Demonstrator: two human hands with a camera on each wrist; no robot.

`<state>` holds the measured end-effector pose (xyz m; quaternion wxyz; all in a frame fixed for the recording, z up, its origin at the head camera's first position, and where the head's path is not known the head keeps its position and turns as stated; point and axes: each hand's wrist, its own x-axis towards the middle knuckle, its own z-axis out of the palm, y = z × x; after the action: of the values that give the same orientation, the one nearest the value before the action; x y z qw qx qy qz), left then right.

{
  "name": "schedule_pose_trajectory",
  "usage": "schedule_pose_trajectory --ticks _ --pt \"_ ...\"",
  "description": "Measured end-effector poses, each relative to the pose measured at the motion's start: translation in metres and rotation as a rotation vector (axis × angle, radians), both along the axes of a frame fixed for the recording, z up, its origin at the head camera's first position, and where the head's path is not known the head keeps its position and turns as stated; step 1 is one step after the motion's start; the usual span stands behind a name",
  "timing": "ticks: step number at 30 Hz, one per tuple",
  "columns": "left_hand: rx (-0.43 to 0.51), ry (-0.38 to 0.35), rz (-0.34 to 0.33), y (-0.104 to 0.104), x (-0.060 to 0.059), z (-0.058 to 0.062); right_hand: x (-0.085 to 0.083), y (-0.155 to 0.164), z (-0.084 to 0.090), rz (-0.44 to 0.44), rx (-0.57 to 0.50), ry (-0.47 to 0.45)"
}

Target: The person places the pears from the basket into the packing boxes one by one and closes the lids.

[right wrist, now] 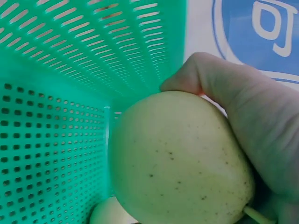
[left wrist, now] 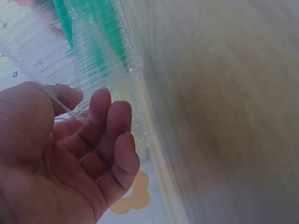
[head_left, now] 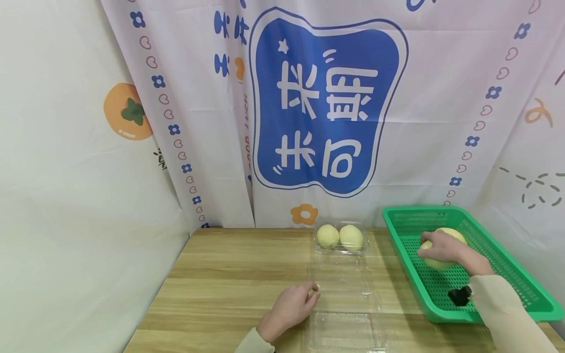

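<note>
My right hand [head_left: 443, 246] reaches into the green basket [head_left: 403, 267] and grips a pale yellow-green pear [right wrist: 180, 158], thumb along one side. The pear has brown specks and a short stem. Part of another pear [right wrist: 110, 212] shows below it in the right wrist view. My left hand [head_left: 293, 306] is at the left edge of the clear plastic boxes, its fingers loosely curled. In the left wrist view, a clear plastic edge [left wrist: 60, 105] passes by the thumb and fingertips. At the back, a clear box [head_left: 337, 251] holds two pears [head_left: 328, 237] side by side.
A second clear box [head_left: 344, 333] lies at the front of the wooden table [head_left: 212, 279], with clear plastic lids [head_left: 340, 277] between the two boxes. A printed curtain [head_left: 441, 122] hangs behind the table. A black object [head_left: 460, 296] is by the right wrist.
</note>
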<state>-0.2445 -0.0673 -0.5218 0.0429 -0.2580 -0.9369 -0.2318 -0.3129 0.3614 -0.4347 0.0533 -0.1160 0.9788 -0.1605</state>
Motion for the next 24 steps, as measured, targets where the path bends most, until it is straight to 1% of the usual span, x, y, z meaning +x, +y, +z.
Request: schedule_pose_trajectory --ticks 3,7,12,16,24 --pt "-0.001 0.004 -0.002 0.0 0.0 0.0 0.001 -0.003 0.007 0.004 -0.012 0.023" --pt "0.004 0.016 -0.008 0.0 0.0 -0.001 0.003 -0.008 0.014 0.001 0.001 0.046" --pt "0.008 0.022 -0.01 0.0 0.0 0.0 0.005 -0.017 0.025 -0.013 0.004 0.058" --pt "0.001 0.014 -0.009 0.0 0.0 0.0 0.011 -0.025 0.034 -0.028 0.0 0.075" --pt "-0.001 0.005 -0.012 0.0 0.001 0.001 0.025 -0.037 0.05 -0.057 0.011 0.161"
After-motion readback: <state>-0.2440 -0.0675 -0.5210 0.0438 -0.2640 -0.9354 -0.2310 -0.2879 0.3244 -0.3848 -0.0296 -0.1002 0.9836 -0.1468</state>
